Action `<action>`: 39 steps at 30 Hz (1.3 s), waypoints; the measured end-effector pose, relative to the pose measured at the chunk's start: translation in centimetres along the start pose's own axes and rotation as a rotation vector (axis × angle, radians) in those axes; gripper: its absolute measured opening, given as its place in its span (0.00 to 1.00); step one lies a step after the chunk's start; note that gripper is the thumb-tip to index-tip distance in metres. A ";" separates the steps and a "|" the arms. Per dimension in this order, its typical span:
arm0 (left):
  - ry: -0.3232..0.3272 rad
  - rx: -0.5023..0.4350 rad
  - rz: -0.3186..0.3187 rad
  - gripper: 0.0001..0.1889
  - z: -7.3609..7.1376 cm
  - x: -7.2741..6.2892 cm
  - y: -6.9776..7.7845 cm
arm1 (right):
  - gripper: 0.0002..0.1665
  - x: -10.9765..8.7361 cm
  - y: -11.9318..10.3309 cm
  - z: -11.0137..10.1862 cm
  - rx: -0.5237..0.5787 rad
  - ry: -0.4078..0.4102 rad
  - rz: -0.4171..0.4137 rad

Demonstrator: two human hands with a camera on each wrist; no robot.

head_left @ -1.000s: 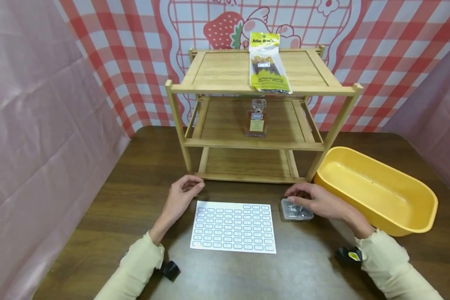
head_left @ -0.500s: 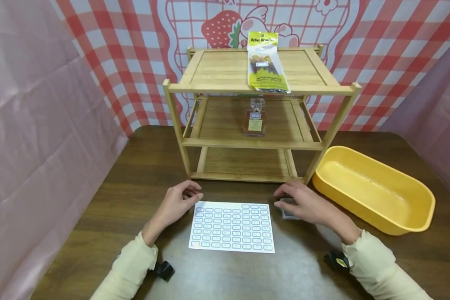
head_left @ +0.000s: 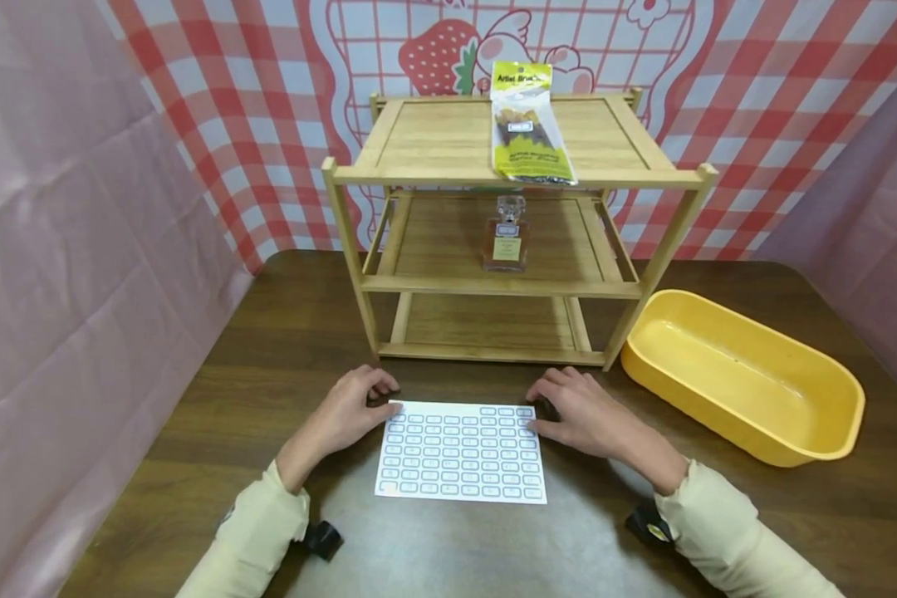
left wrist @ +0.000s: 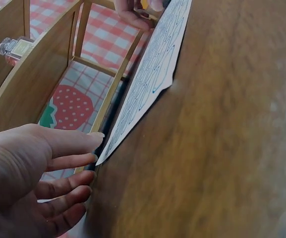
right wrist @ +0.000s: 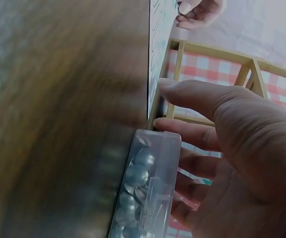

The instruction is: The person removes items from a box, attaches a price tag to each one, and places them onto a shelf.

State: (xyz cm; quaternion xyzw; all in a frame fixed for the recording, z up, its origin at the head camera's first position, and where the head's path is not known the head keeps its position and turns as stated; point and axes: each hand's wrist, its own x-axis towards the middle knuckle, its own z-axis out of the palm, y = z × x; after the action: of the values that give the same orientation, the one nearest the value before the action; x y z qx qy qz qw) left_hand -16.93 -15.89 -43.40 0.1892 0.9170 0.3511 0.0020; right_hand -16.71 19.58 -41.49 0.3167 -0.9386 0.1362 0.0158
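A white sheet of blue-framed labels lies flat on the table. At its upper left corner is my left hand, fingers loosely bent and thumb tip at the paper's edge; nothing is visible in its grasp. My right hand reaches the upper right edge, with the thumb beside the paper. Under and beside the right fingers, a clear plastic box of round silver pieces, like thumbtacks, shows in the right wrist view. In the head view the right hand hides that box. Whether the thumbs press the sheet is hard to tell.
Behind the hands stands a three-tier wooden shelf. A labelled pack of artist brushes lies on its top tier. The middle tier holds a perfume bottle. To the right sits a yellow plastic basin.
My right hand has moved left, off the top of the clear box, to the sheet's right edge. The left hand has come down slightly to the upper left corner. The sheet stays in place.
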 end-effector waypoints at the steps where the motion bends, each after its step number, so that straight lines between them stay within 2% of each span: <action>1: -0.008 0.011 -0.008 0.11 0.0 0.0 0.1 | 0.19 0.0 -0.1 0.1 -0.006 -0.004 0.007; 8: -0.077 0.060 -0.077 0.09 0.0 0.1 0.4 | 0.22 0.5 -0.6 0.1 -0.022 -0.059 0.048; 16: -0.086 0.058 -0.059 0.08 0.0 0.2 0.4 | 0.24 1.2 -0.9 -0.3 -0.049 -0.105 0.064; 24: -0.091 0.055 -0.067 0.08 0.1 0.3 0.4 | 0.18 1.4 -1.0 -0.4 -0.035 -0.116 0.051; 33: -0.089 0.005 -0.049 0.09 0.1 0.2 0.4 | 0.16 1.6 -0.7 -0.4 0.050 -0.147 0.082; 39: -0.103 0.001 -0.065 0.10 0.1 0.3 0.5 | 0.19 1.9 -0.7 -0.4 0.116 -0.173 0.124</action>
State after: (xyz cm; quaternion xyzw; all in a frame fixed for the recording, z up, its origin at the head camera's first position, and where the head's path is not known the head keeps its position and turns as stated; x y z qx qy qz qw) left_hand -17.04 -15.35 -43.07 0.1769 0.9215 0.3404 0.0604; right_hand -17.83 18.05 -40.71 0.2689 -0.9448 0.1631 -0.0918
